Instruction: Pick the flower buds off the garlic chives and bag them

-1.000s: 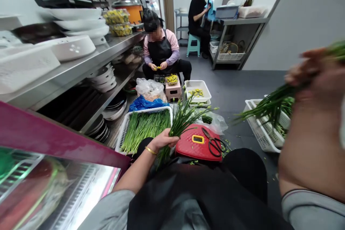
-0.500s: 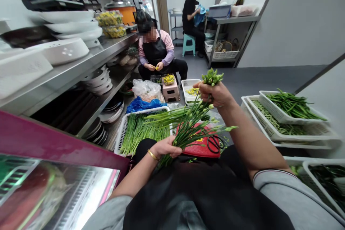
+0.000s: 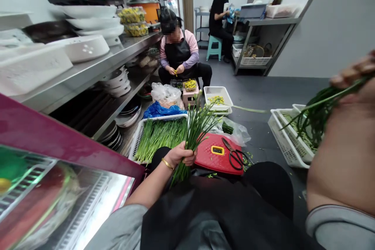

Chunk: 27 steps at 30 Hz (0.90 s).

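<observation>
My left hand [image 3: 185,154] is closed round a bunch of flowering chives [image 3: 195,125], held upright above my lap with the budded tips at the top. My right hand [image 3: 353,72] is raised at the far right, partly out of view and blurred. Its fingers are wrapped round another bunch of chives [image 3: 320,111], whose stems droop over the white baskets there. In front of my knees lies a red lidded scale [image 3: 211,155] with a small yellow-framed display. Black-handled scissors [image 3: 234,156] rest on its right side.
A white basket of long green stems [image 3: 164,138] stands front left, beside a blue plastic bag [image 3: 164,110]. White crates [image 3: 288,140] are on the right. A steel shelf [image 3: 131,52] with dishes lines the left. One person [image 3: 178,52] sits ahead handling yellow flowers; another [image 3: 218,15] sits farther back.
My right hand has swung from the middle to the far right with its chives, pulling them apart from the left hand's bunch. That bunch now stands more upright. The view has turned slightly left.
</observation>
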{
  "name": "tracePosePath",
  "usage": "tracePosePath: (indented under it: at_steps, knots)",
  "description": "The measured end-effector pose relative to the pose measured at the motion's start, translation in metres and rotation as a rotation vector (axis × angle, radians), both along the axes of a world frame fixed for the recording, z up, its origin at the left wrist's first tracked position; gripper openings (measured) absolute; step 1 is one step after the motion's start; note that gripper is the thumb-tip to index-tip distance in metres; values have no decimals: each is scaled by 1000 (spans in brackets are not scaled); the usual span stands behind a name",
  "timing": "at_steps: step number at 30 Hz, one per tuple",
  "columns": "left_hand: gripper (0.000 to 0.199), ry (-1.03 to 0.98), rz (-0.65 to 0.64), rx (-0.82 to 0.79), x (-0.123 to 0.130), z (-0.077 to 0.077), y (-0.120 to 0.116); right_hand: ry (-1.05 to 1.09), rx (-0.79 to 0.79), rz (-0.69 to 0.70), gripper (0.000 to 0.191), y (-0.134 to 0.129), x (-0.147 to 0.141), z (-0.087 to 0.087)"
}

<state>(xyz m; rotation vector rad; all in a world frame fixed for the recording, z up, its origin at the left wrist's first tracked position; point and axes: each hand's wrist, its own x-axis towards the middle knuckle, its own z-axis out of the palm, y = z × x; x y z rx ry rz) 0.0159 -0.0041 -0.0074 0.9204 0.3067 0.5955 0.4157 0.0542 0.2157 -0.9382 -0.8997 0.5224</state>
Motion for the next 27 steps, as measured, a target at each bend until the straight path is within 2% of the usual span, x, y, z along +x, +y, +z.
tracePosePath:
  at_steps: [2,4,7,11,14,18,23,27]
  knots:
    - [41,-15,-16,-3,2,1,1,91,6,160,41,-2,-27,-21]
    - [41,-27,-39,-12,6,4,2,77,-84,356,46,-2,-64,-44]
    - [43,-15,-78,-17,11,7,1,104,-166,531,46,-1,-117,-72]
    - [45,17,-123,-7,13,11,-2,157,-259,758,50,-4,-165,-86]
    - [43,10,-121,6,13,14,-4,222,-237,765,44,-8,-178,-84]
    - [42,12,-44,22,13,16,-5,246,-148,699,37,-16,-170,-76]
    - [44,60,98,75,19,21,-5,136,-158,574,35,-32,-151,-75]
    - [44,115,133,113,27,25,-4,-17,-230,524,33,-39,-151,-78]
